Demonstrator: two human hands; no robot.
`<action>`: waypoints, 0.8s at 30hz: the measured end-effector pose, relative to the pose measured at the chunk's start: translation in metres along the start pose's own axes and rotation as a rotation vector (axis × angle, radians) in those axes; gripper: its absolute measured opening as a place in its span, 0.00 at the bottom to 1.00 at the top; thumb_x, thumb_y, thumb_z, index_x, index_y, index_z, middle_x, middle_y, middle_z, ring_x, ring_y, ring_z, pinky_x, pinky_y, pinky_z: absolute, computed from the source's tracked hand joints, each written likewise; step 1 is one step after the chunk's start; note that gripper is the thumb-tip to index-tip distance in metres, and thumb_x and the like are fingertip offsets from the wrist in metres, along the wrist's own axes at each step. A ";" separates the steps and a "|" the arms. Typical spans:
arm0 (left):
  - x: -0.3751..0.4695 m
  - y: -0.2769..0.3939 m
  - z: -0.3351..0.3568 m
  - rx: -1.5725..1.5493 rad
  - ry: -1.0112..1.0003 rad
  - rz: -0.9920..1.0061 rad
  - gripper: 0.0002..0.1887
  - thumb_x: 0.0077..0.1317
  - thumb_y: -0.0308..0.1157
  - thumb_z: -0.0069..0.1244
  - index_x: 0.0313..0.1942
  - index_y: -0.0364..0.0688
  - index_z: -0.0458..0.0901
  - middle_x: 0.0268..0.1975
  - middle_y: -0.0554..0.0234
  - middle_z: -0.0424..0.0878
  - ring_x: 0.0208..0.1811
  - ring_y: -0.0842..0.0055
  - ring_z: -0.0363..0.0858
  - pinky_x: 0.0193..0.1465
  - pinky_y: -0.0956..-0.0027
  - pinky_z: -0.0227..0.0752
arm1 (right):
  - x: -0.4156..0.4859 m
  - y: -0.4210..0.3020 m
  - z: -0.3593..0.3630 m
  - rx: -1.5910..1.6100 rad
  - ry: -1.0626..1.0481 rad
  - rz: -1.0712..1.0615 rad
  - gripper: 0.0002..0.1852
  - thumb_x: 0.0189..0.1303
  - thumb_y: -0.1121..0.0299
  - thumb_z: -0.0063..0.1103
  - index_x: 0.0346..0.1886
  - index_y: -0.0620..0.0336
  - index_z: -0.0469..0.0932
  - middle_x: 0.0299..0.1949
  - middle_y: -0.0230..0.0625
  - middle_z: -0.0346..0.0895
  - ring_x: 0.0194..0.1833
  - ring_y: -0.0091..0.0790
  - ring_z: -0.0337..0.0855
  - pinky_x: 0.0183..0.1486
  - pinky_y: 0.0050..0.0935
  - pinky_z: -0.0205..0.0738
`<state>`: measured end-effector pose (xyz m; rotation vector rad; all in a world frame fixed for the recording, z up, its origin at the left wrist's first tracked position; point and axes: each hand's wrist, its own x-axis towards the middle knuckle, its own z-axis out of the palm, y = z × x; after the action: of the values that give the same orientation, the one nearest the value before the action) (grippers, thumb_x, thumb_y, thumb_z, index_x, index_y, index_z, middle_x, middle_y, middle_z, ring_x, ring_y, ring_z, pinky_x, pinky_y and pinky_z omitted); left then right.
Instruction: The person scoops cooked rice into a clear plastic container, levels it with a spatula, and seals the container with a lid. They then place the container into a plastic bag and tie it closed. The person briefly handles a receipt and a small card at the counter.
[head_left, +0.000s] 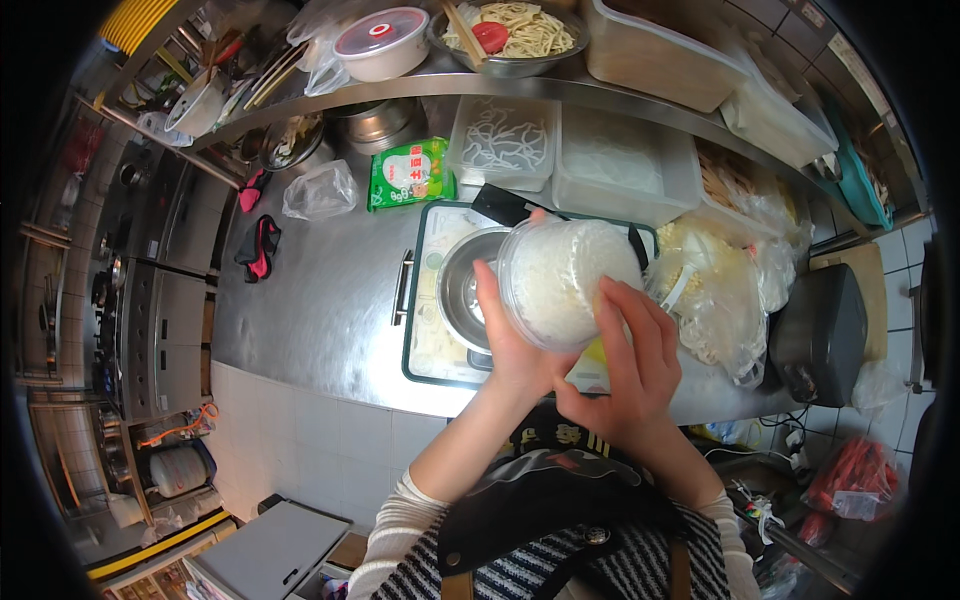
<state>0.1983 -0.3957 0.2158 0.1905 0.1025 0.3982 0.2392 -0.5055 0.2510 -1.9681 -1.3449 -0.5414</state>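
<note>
My left hand (517, 341) grips a round clear plastic tub (570, 281) filled with white, grainy contents. The tub is tilted above the worktop. Against its right side rest the fingertips of my right hand (634, 360), with that thumb lower down near my left palm. Partly hidden behind the left hand and tub is a steel bowl (459, 292), on a patterned board with a dark green rim (411, 352). A black flat object (506, 204), perhaps a knife blade, lies across the board's far edge.
Behind the board stand a green printed packet (411, 174) and plastic bins of noodles (506, 139). A steel shelf (517, 88) overhangs the back, carrying a noodle bowl (517, 34). Bagged food (720, 315) lies right, beside a dark grey box (817, 337). Pink-black cloth items (259, 247) lie left.
</note>
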 end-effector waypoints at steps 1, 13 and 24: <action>0.000 0.002 0.003 -0.057 0.001 -0.056 0.39 0.65 0.69 0.24 0.70 0.57 0.54 0.67 0.60 0.63 0.67 0.61 0.63 0.68 0.51 0.56 | 0.005 -0.001 -0.010 -0.012 -0.057 -0.045 0.36 0.35 0.63 0.73 0.53 0.66 0.73 0.53 0.49 0.73 0.51 0.53 0.75 0.53 0.45 0.72; -0.013 0.002 0.006 -0.334 -0.089 -0.291 0.43 0.64 0.69 0.25 0.69 0.48 0.57 0.69 0.58 0.60 0.70 0.58 0.59 0.69 0.45 0.52 | 0.029 0.006 -0.024 0.504 -0.181 0.279 0.51 0.34 0.66 0.79 0.65 0.65 0.58 0.61 0.45 0.63 0.62 0.40 0.67 0.62 0.35 0.65; -0.021 0.004 0.006 -0.342 -0.079 -0.421 0.40 0.61 0.71 0.26 0.69 0.59 0.58 0.70 0.68 0.58 0.72 0.62 0.55 0.69 0.43 0.49 | 0.027 0.012 -0.029 0.805 0.130 0.555 0.54 0.37 0.54 0.77 0.66 0.67 0.55 0.59 0.44 0.65 0.61 0.37 0.68 0.63 0.34 0.63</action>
<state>0.1781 -0.4015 0.2237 -0.1527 -0.0059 -0.0152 0.2611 -0.5124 0.2851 -1.4796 -0.7022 0.1353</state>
